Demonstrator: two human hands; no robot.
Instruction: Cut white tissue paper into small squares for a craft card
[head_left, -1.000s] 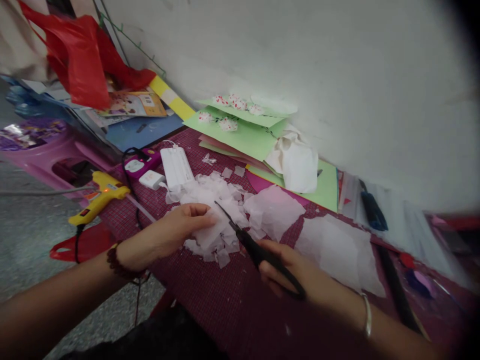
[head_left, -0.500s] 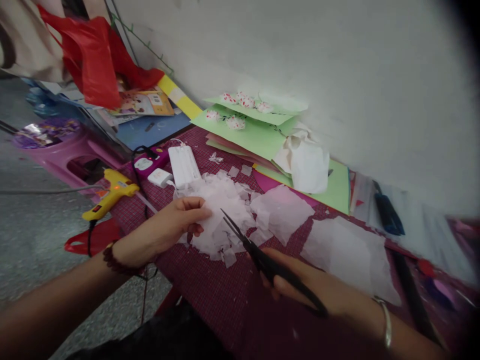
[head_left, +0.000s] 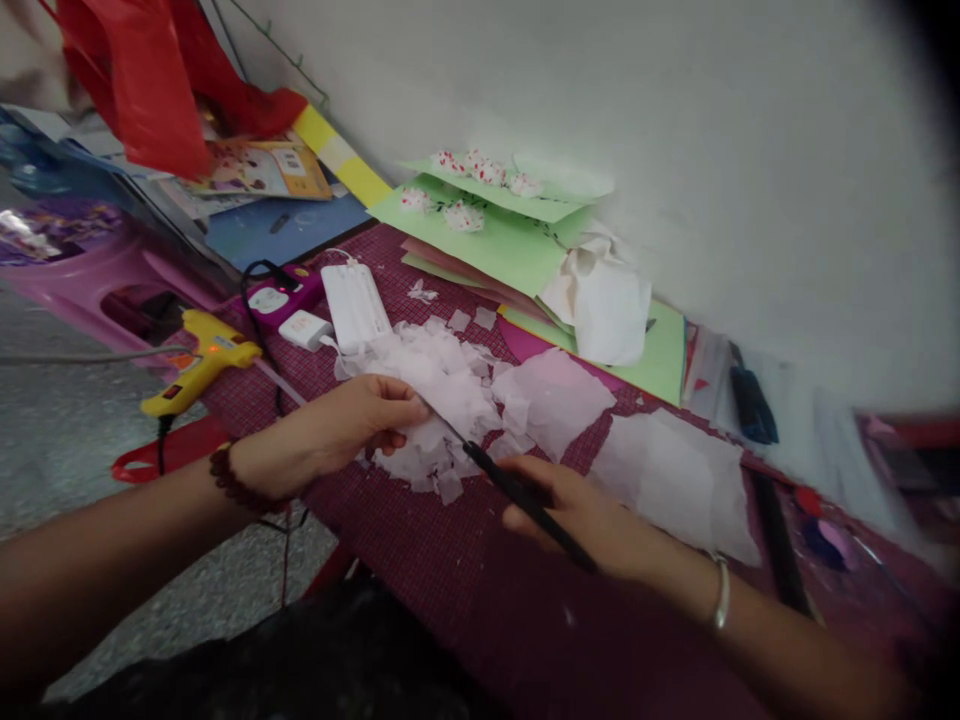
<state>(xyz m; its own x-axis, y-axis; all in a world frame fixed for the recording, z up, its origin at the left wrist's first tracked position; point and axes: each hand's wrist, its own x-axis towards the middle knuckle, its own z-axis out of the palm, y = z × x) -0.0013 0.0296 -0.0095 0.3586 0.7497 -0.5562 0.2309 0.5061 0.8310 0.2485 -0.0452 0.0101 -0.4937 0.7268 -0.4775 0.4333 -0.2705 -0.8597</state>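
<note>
My left hand (head_left: 371, 418) is closed in a pinch on a piece of thin white paper (head_left: 448, 398), which blends with the heap behind it. Fingers of my right hand (head_left: 581, 508) wrap the handles of black scissors (head_left: 517, 492), whose blades point at my left fingertips and meet the paper there. Below and behind both hands lies a loose heap of small white paper pieces (head_left: 420, 345) on the dark red checked tabletop (head_left: 450, 560). Larger thin white sheets (head_left: 559, 400) are spread to the heap's right.
A yellow glue gun (head_left: 199, 360) with a lit light rests at the left edge. Near it are a white power bank (head_left: 354, 308) and a purple power strip (head_left: 289, 295). Green cards with flowers (head_left: 472, 235) and crumpled white paper (head_left: 615, 310) stand against the wall.
My right hand has brought the scissors up and left to the paper at my left fingertips, and the blades have come together. My left hand keeps its pinch. The view has shifted slightly.
</note>
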